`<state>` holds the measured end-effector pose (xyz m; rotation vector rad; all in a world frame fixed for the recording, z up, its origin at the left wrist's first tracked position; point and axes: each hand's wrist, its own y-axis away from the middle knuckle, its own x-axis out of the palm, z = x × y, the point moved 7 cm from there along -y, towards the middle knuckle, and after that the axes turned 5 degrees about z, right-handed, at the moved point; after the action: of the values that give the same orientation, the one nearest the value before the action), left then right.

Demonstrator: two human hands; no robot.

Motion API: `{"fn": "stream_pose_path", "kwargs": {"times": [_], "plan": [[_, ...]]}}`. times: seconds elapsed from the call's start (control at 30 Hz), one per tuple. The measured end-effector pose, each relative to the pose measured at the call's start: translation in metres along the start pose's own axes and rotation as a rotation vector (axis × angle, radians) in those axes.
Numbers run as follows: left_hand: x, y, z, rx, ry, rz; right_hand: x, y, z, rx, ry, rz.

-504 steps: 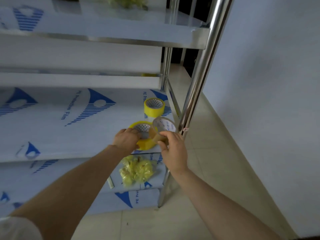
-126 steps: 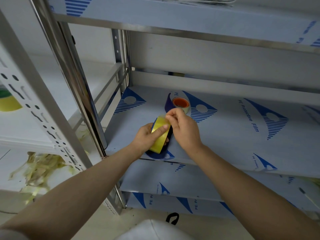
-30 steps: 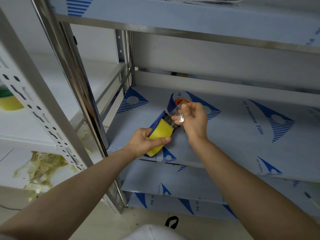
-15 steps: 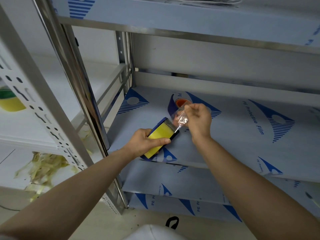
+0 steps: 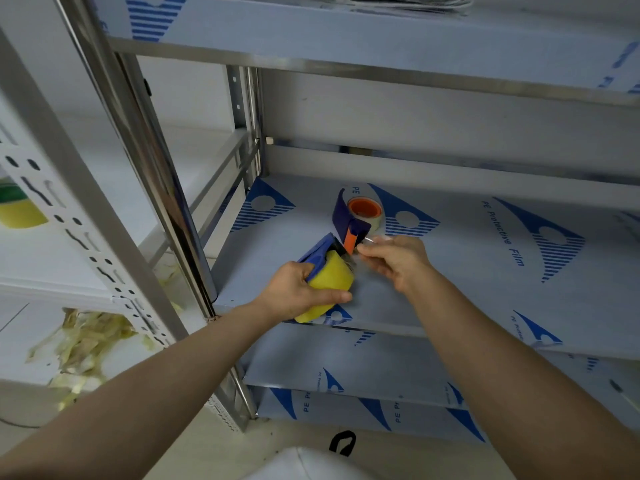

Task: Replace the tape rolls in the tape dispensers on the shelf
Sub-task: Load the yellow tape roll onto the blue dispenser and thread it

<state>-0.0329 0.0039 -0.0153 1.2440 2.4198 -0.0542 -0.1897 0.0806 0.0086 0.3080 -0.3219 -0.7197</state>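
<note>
My left hand (image 5: 300, 292) grips a blue tape dispenser (image 5: 320, 250) with a yellow tape roll (image 5: 329, 284) seated in it, held above the front left of the shelf board (image 5: 467, 271). My right hand (image 5: 398, 259) pinches the clear loose end of that roll's tape (image 5: 375, 240) just right of the dispenser's front edge. Behind them a second blue dispenser (image 5: 343, 216) with an orange core and a nearly clear roll (image 5: 365, 211) lies on the shelf.
A chrome upright post (image 5: 162, 188) stands just left of my left hand. A perforated grey post (image 5: 69, 220) belongs to a neighbouring rack, with crumpled yellowish tape scraps (image 5: 83, 344) on its lower shelf. Shelf boards sit close above and below.
My right hand has come down and to the right, pulling the tape end out past the dispenser's front. My left hand has tilted the dispenser more upright.
</note>
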Motion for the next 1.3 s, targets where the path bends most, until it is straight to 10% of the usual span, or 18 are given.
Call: {"fn": "stream_pose_path", "kwargs": {"times": [0.6, 1.03, 1.3], "plan": [[0.006, -0.003, -0.004, -0.001, -0.245, 0.113, 0.019, -0.009, -0.009, -0.39, -0.076, -0.357], [-0.017, 0.003, 0.011, -0.143, 0.137, -0.074, 0.021, -0.001, 0.037, -0.637, 0.013, -0.312], [-0.018, -0.001, 0.015, -0.079, -0.027, -0.063, 0.005, -0.025, 0.006, -0.289, 0.111, -0.272]]}}
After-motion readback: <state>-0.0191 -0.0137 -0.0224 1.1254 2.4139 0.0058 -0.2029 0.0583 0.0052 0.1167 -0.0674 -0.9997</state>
